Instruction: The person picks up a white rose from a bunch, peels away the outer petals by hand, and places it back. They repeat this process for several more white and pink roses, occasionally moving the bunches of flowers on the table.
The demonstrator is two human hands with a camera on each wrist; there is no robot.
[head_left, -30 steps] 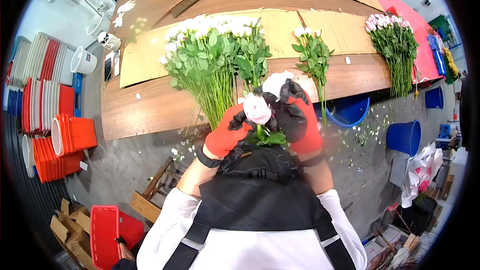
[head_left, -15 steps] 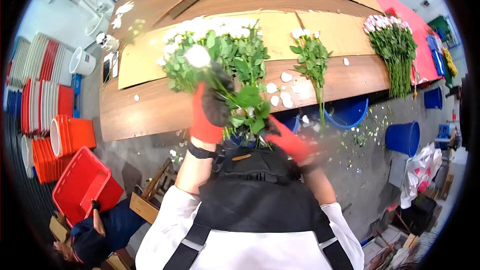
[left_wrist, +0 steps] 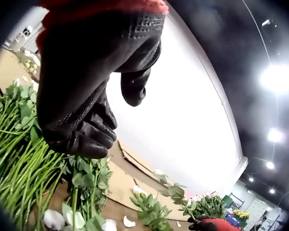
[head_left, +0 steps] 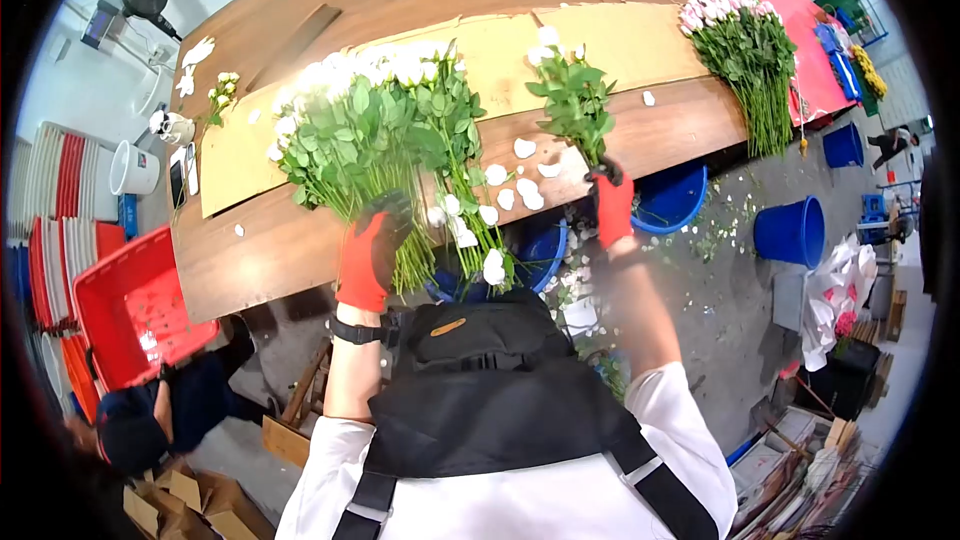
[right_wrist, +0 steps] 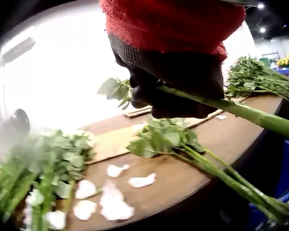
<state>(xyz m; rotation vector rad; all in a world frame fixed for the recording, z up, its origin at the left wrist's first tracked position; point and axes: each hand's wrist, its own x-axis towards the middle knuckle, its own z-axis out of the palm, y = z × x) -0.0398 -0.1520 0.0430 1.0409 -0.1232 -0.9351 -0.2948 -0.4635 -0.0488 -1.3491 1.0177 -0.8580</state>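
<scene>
My gloved right hand (head_left: 610, 205) grips a rose stem (right_wrist: 253, 114), which runs across under its curled fingers in the right wrist view. It is at the lower end of a small bunch of white roses (head_left: 575, 105). My left hand (head_left: 366, 258), in a red and black glove, is beside the stems of a large bunch of white roses (head_left: 375, 125). In the left wrist view, that hand (left_wrist: 86, 91) has loosely bent fingers, the thumb apart and nothing between them. Loose white petals (head_left: 525, 148) lie on the wooden table (head_left: 260, 255) between the bunches.
A pink rose bunch (head_left: 740, 70) lies at the table's right end. Cardboard sheets (head_left: 640, 45) are under the flower heads. Blue tubs (head_left: 672, 198) stand below the front edge. At the left, another person (head_left: 145, 425) holds a red crate (head_left: 140, 300).
Both hands were together at a pale rose, then the left hand held a rose upright. Now the left is empty; the right has moved right to the small bunch with a stem. Petals have dropped onto the table.
</scene>
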